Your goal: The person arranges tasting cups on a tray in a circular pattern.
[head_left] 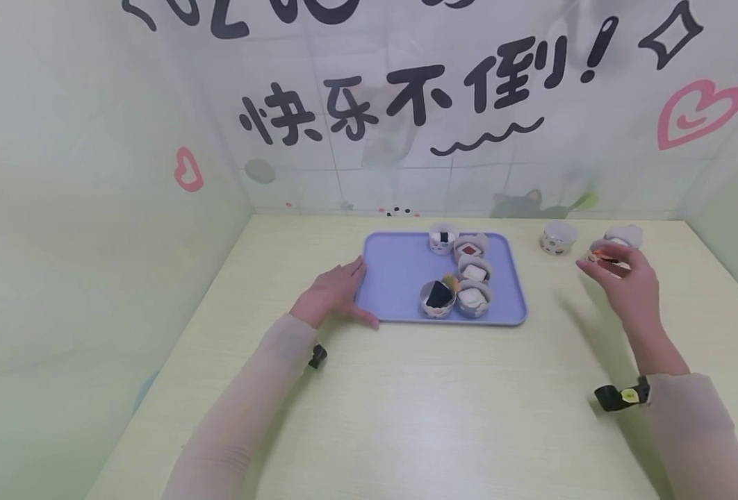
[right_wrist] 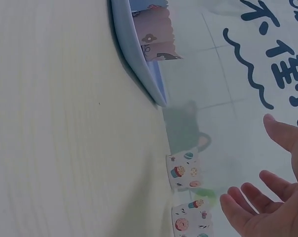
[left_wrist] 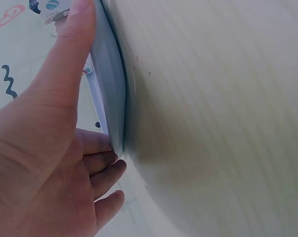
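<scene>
A lavender tray (head_left: 390, 278) lies on the table. My left hand (head_left: 334, 292) is at its left end, fingers along the left rim and thumb at the front left corner. On the tray's right half stand several paper cups, one with a black and white rice ball (head_left: 439, 295), others with white pieces (head_left: 472, 298) and a red-topped piece (head_left: 470, 250). To the right of the tray my right hand (head_left: 632, 281) hovers over a cup with an orange and black piece (head_left: 605, 255), partly hidden by the fingers. In the right wrist view its thumb and fingers are spread apart, nothing seen between them.
Right of the tray stands a patterned paper cup (head_left: 558, 239), with another cup (head_left: 625, 235) behind my right hand. A printed curtain (head_left: 394, 180) hangs along the table's back edge and sides. The pale wood tabletop (head_left: 425, 403) extends in front of the tray.
</scene>
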`<state>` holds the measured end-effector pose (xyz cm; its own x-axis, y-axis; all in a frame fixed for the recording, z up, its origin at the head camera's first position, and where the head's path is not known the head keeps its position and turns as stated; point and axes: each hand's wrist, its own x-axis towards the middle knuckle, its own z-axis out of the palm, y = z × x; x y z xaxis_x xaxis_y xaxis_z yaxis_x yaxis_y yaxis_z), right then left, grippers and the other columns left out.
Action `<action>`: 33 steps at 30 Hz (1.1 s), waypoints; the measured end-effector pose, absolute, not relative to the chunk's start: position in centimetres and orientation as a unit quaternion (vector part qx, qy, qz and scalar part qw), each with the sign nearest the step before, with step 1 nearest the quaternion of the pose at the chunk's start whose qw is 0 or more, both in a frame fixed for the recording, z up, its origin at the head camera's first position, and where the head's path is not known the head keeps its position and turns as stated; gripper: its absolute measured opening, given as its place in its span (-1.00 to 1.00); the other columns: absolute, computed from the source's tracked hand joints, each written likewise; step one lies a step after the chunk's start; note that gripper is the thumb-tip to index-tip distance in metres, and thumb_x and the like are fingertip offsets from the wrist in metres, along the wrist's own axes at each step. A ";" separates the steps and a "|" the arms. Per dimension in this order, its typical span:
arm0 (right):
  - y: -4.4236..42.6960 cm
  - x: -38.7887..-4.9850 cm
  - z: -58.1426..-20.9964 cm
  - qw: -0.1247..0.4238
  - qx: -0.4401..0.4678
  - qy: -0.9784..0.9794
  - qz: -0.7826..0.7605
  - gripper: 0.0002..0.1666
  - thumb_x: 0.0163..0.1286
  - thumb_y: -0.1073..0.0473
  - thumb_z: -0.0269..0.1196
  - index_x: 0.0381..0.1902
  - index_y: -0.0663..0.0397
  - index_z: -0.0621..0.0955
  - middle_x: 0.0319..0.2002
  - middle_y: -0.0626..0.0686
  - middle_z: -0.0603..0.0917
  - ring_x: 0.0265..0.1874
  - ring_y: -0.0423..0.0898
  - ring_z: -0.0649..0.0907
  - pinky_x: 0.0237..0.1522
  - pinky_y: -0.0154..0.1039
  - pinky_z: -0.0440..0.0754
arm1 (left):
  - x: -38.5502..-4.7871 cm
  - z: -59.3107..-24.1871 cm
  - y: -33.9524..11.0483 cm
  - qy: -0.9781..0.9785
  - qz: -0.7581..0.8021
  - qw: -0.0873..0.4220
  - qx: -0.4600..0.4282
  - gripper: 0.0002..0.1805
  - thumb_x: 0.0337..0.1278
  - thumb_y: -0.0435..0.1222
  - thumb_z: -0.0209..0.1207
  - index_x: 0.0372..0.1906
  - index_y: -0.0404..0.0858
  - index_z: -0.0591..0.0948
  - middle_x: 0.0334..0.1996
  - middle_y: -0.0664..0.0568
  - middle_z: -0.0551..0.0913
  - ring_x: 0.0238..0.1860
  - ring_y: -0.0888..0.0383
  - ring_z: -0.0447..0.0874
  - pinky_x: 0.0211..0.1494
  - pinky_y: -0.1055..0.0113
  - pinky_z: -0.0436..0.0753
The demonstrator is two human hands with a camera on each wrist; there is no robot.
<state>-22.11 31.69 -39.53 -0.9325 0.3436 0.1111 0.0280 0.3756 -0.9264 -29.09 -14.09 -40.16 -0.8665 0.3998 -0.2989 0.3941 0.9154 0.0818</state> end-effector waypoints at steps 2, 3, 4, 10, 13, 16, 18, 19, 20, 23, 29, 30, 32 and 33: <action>31.9 -22.2 -39.5 0.145 -0.135 -0.812 0.549 -0.50 0.30 -0.01 0.39 0.15 -0.29 0.48 -0.10 -0.43 0.43 -0.19 -0.56 0.48 -0.26 -0.80 0.50 | -29.1 -40.1 -14.1 0.966 0.008 0.157 0.207 0.51 -0.32 0.45 0.36 0.60 -0.30 -0.13 0.63 -0.15 -0.14 0.59 -0.22 0.01 0.63 -0.02 0.18; 32.1 -22.3 -39.5 0.143 -0.147 -0.809 0.550 -0.45 0.30 -0.03 0.39 0.21 -0.23 0.47 -0.09 -0.43 0.42 -0.19 -0.55 0.48 -0.26 -0.80 0.50 | -29.1 -40.1 -14.1 0.966 0.007 0.157 0.207 0.51 -0.32 0.45 0.36 0.60 -0.30 -0.13 0.63 -0.15 -0.14 0.59 -0.21 0.01 0.63 -0.01 0.17; 32.2 -22.4 -39.5 0.140 -0.158 -0.806 0.553 -0.39 0.30 -0.03 0.38 0.26 -0.17 0.44 -0.09 -0.43 0.41 -0.18 -0.55 0.48 -0.25 -0.80 0.50 | -29.1 -40.1 -14.1 0.965 0.007 0.158 0.208 0.51 -0.32 0.44 0.36 0.60 -0.31 -0.13 0.63 -0.15 -0.14 0.59 -0.21 0.00 0.64 -0.01 0.17; 33.2 -22.5 -39.8 0.128 -0.196 -0.791 0.566 -0.32 0.30 -0.05 0.38 0.31 -0.11 0.40 -0.10 -0.43 0.40 -0.21 -0.55 0.48 -0.28 -0.81 0.51 | -29.1 -40.2 -14.1 0.965 0.005 0.159 0.209 0.51 -0.31 0.44 0.35 0.60 -0.31 -0.12 0.63 -0.15 -0.15 0.60 -0.18 -0.03 0.65 0.01 0.13; 33.5 -22.5 -39.9 0.129 -0.201 -0.782 0.576 -0.47 0.30 -0.05 0.38 0.15 -0.27 0.43 -0.11 -0.44 0.40 -0.24 -0.57 0.49 -0.30 -0.81 0.50 | -29.1 -40.1 -14.1 0.965 0.005 0.159 0.209 0.51 -0.30 0.44 0.35 0.60 -0.31 -0.12 0.63 -0.16 -0.14 0.60 -0.18 -0.02 0.65 0.01 0.13; 33.8 -22.6 -40.0 0.132 -0.218 -0.774 0.580 -0.51 0.29 -0.06 0.39 0.08 -0.36 0.41 -0.09 -0.44 0.39 -0.16 -0.53 0.50 -0.29 -0.80 0.48 | -29.1 -40.0 -14.1 0.965 0.006 0.159 0.208 0.50 -0.30 0.44 0.36 0.60 -0.31 -0.12 0.63 -0.16 -0.14 0.60 -0.19 -0.02 0.65 0.01 0.13; 33.8 -22.8 -40.1 0.133 -0.241 -0.772 0.573 -0.42 0.28 -0.10 0.39 0.18 -0.36 0.40 0.01 -0.43 0.39 0.00 -0.42 0.50 -0.23 -0.79 0.45 | -29.0 -40.0 -14.1 0.965 0.006 0.159 0.208 0.50 -0.30 0.44 0.35 0.60 -0.31 -0.12 0.63 -0.16 -0.14 0.60 -0.19 -0.01 0.65 0.00 0.14; 33.8 -22.9 -40.1 0.133 -0.251 -0.772 0.568 -0.35 0.28 -0.12 0.38 0.27 -0.34 0.38 0.11 -0.41 0.39 0.11 -0.35 0.49 -0.11 -0.76 0.46 | -29.0 -40.0 -14.1 0.965 0.006 0.158 0.208 0.50 -0.30 0.44 0.35 0.60 -0.31 -0.12 0.63 -0.16 -0.15 0.60 -0.20 -0.01 0.65 0.00 0.14; 33.8 -23.0 -40.1 0.133 -0.260 -0.772 0.564 -0.27 0.29 -0.14 0.36 0.35 -0.30 0.34 0.23 -0.34 0.37 0.23 -0.28 0.45 0.03 -0.70 0.47 | -29.1 -40.0 -14.1 0.965 0.006 0.159 0.207 0.50 -0.30 0.44 0.35 0.60 -0.31 -0.13 0.63 -0.16 -0.15 0.60 -0.19 -0.02 0.65 0.00 0.14; 33.8 -23.2 -40.0 0.130 -0.281 -0.772 0.555 -0.07 0.31 -0.18 0.32 0.53 -0.20 0.17 0.53 -0.12 0.10 0.48 -0.13 0.24 0.40 -0.43 0.36 | -29.1 -40.0 -14.1 0.965 0.006 0.158 0.208 0.50 -0.30 0.44 0.35 0.60 -0.31 -0.13 0.63 -0.15 -0.15 0.60 -0.19 -0.02 0.65 0.00 0.14; 34.3 -23.8 -40.5 0.108 -0.297 -0.766 0.560 0.01 0.33 -0.23 0.27 0.57 -0.17 0.05 0.60 0.06 -0.12 0.57 -0.07 0.11 0.56 -0.21 0.26 | -29.0 -40.0 -14.1 0.965 0.010 0.160 0.206 0.51 -0.30 0.44 0.36 0.60 -0.31 -0.13 0.63 -0.15 -0.15 0.60 -0.21 -0.01 0.64 -0.01 0.15; 34.5 -24.0 -40.6 0.102 -0.298 -0.764 0.563 0.02 0.33 -0.24 0.26 0.57 -0.16 0.04 0.60 0.05 -0.11 0.57 -0.08 0.10 0.56 -0.20 0.25 | -29.0 -40.0 -14.1 0.965 0.010 0.159 0.206 0.51 -0.30 0.44 0.36 0.60 -0.31 -0.13 0.63 -0.15 -0.14 0.60 -0.20 -0.01 0.64 -0.01 0.15; 34.7 -24.3 -40.7 0.092 -0.301 -0.759 0.569 0.05 0.33 -0.24 0.26 0.58 -0.14 0.01 0.61 0.03 -0.08 0.57 -0.11 0.11 0.57 -0.21 0.23 | -29.0 -39.9 -14.1 0.966 0.009 0.159 0.206 0.51 -0.30 0.44 0.36 0.60 -0.31 -0.13 0.63 -0.15 -0.14 0.60 -0.20 0.00 0.64 0.00 0.16; 34.8 -24.4 -40.8 0.087 -0.302 -0.757 0.573 0.06 0.33 -0.25 0.26 0.58 -0.13 0.00 0.61 0.02 -0.07 0.57 -0.12 0.11 0.58 -0.22 0.22 | -29.0 -39.9 -14.1 0.966 0.007 0.158 0.207 0.51 -0.30 0.44 0.36 0.60 -0.31 -0.12 0.63 -0.15 -0.14 0.60 -0.20 0.00 0.64 0.00 0.16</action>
<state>-24.42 34.85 -40.79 -0.8029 0.5561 -0.2148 0.3576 0.1610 -0.9199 -28.98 -14.10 -39.94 -0.8647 0.4014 -0.3020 0.3969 0.9145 0.0793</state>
